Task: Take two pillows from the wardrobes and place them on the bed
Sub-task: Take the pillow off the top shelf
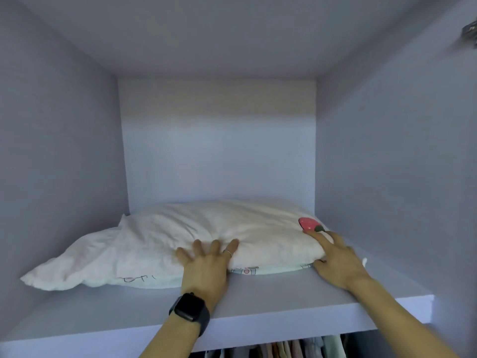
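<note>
A cream-white pillow [180,239] with a red strawberry print near its right end lies flat on the upper wardrobe shelf [258,301]. My left hand [206,267], with a black watch on the wrist and a ring, presses on the pillow's front edge with fingers spread. My right hand [335,257] clasps the pillow's right front corner, fingers on top and thumb at the underside. A second pillow is not in view. The bed is out of sight.
The compartment has pale lilac side walls, a back panel [219,151] and a ceiling. Below the shelf, hanging clothes [284,350] show at the bottom edge. A metal hinge [469,34] sits at the top right.
</note>
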A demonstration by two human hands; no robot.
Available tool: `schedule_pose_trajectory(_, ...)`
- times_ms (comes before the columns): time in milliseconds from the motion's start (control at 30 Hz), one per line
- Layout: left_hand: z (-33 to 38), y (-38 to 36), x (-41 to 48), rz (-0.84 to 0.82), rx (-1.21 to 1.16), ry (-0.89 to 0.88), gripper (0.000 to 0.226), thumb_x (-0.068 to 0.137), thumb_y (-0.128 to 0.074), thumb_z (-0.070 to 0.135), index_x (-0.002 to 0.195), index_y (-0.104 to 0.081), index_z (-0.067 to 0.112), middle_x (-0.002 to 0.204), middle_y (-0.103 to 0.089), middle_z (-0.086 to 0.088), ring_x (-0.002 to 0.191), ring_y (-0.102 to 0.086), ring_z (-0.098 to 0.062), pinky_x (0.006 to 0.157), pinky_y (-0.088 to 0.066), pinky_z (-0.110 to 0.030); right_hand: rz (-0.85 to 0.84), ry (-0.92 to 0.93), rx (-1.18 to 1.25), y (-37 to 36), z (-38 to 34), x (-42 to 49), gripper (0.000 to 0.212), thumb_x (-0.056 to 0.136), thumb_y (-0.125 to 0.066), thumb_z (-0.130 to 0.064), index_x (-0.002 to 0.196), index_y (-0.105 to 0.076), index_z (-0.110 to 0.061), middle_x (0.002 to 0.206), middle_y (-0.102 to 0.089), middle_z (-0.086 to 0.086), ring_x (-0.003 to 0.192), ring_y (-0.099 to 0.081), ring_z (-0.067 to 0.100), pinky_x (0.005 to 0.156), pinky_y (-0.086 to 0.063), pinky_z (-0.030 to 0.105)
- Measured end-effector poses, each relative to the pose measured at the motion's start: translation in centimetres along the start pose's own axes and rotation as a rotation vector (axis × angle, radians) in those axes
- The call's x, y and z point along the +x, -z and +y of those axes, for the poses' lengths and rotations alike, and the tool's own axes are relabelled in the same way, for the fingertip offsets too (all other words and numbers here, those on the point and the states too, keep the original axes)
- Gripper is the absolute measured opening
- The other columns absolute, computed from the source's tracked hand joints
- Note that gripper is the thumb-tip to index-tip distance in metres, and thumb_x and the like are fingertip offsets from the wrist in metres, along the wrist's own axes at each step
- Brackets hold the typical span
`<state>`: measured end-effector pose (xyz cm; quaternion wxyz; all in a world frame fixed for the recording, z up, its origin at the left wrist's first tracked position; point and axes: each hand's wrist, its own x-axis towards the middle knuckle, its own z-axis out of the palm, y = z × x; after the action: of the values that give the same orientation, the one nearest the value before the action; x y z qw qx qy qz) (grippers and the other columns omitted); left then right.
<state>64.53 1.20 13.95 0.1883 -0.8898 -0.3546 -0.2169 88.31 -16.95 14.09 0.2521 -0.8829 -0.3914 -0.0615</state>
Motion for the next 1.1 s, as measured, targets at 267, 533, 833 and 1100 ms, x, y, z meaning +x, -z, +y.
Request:
schedule_pose_trajectory(267, -0.1, 1.2, -1.3, -0.042, -0.037, 0.027, 0.073, 0.091, -0.046, 0.015, 0.153, -0.019, 0.043, 0.135, -0.05, 0.003, 0.122, -0.046, -0.034, 0.101, -0.032, -0.06, 0.062, -0.016, -0.056, 1.3, -2.0, -3.6, 0.064, 0.092, -0.051, -0.024, 0.148, -0.033, -0.048, 0.142, -0.035, 0.008, 0.113, -0.045, 0.04, 0.095, -0.047, 0.046)
schedule_pose_trajectory(533, -0.9, 3.5, -8.3, 0.028, -0.555, 0.109, 0.064, 0.081, -0.057, 0.012, 0.14, -0.05, 0.038, 0.135, -0.06, 0.0, 0.139, -0.041, -0.031, 0.114, -0.027, -0.054, 0.346, 0.15, -0.027, 1.9, -1.4, -17.9, 0.061, 0.084, -0.067, -0.037, 0.139, -0.043, -0.051, 0.127, -0.033, 0.003, 0.114, -0.038, 0.026, 0.066, -0.052, 0.039)
schedule_pose_trajectory(833, 2.6, 8.6, -16.9, 0.075, -1.226, 0.566, 0.054, 0.088, -0.058, 0.059, 0.135, -0.053, 0.033, 0.157, -0.021, 0.006, 0.125, -0.043, -0.015, 0.109, -0.034, -0.034, 0.265, 0.211, 0.221, -5.4, -5.4, -32.0, 0.083, 0.067, -0.079, -0.027, 0.14, -0.043, -0.043, 0.116, -0.035, 0.004, 0.094, -0.051, 0.027, 0.047, -0.053, 0.035)
schedule_pose_trajectory(1100, 2.8, 7.6, -19.5, -0.02, -1.218, 0.584, 0.103, 0.077, -0.082, 0.043, 0.155, -0.016, 0.031, 0.15, -0.039, -0.007, 0.134, -0.046, -0.028, 0.111, -0.041, -0.042, 0.168, 0.36, 0.067, -5.3, -6.2, -35.6, 0.045, 0.091, -0.05, -0.054, 0.136, -0.046, -0.046, 0.102, -0.046, -0.004, 0.067, -0.054, 0.016, 0.044, -0.029, 0.021)
